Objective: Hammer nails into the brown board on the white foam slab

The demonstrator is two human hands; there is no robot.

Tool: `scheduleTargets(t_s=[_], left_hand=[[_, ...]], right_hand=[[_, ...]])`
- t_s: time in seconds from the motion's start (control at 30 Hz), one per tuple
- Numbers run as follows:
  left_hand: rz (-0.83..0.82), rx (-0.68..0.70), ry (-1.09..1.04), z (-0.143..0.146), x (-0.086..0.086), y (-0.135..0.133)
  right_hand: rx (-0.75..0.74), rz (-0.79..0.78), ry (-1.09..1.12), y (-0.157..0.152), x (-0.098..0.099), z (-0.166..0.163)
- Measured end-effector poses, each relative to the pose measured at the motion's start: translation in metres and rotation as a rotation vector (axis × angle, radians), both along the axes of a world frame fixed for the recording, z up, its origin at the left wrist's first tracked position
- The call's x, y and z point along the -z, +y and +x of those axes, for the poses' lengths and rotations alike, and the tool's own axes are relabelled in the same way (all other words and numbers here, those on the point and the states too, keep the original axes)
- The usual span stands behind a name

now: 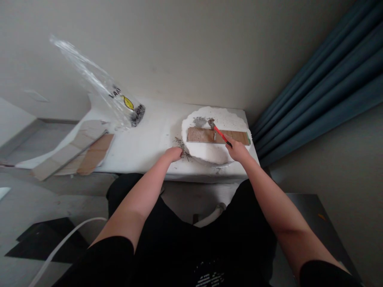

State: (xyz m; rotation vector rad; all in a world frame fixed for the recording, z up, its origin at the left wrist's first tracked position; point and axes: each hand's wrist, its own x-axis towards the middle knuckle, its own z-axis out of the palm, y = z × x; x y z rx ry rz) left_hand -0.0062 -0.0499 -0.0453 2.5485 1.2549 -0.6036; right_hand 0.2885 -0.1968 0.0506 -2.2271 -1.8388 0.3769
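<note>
My right hand grips the red handle of a small hammer, whose metal head rests near the top edge of a brown wooden board. The board lies across a round white foam disc on a low white table. My left hand is closed over a small pile of grey nails at the disc's left rim. Another patch of nails lies on the disc beyond the board.
A clear plastic bag with black and yellow print stands at the table's back left. Flat cardboard and wood pieces lean off the left end. Blue curtains hang at right. A white cable runs across the floor.
</note>
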Motion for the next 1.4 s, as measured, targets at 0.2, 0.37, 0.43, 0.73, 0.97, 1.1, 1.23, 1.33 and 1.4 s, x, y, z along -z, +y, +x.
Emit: scheduleTargets(t_s=[0.2,0.37,0.43,0.73,0.97,1.1,1.23,1.33,1.4], left_hand=[[0.027,-0.054,-0.062,-0.003,-0.001,-0.005],[0.096,-0.187,-0.118,-0.007,-0.008,-0.012],[0.128,-0.250,-0.137,-0.009,-0.012,-0.014],[0.229,-0.424,-0.232,-0.002,-0.031,-0.030],[0.229,-0.484,-0.455,0.015,-0.041,-0.042],[0.238,-0.518,-0.536,0.024,-0.048,-0.039],[0.273,-0.497,-0.673,0.026,-0.060,-0.033],[0.275,-0.442,-0.801,0.024,-0.068,-0.029],[0.251,-0.393,-0.877,0.022,-0.070,-0.026]], right_hand=[[0.014,0.015,-0.009,-0.002,0.011,0.001],[0.024,0.064,0.095,-0.001,0.020,0.007],[0.036,0.083,0.144,0.001,0.023,0.009],[0.075,0.127,0.281,0.010,0.037,0.014],[0.074,0.166,0.335,0.009,0.050,0.014],[0.075,0.201,0.355,0.011,0.057,0.018],[0.071,0.237,0.394,0.014,0.064,0.020],[0.065,0.258,0.422,0.016,0.067,0.022],[0.049,0.269,0.438,0.016,0.069,0.023]])
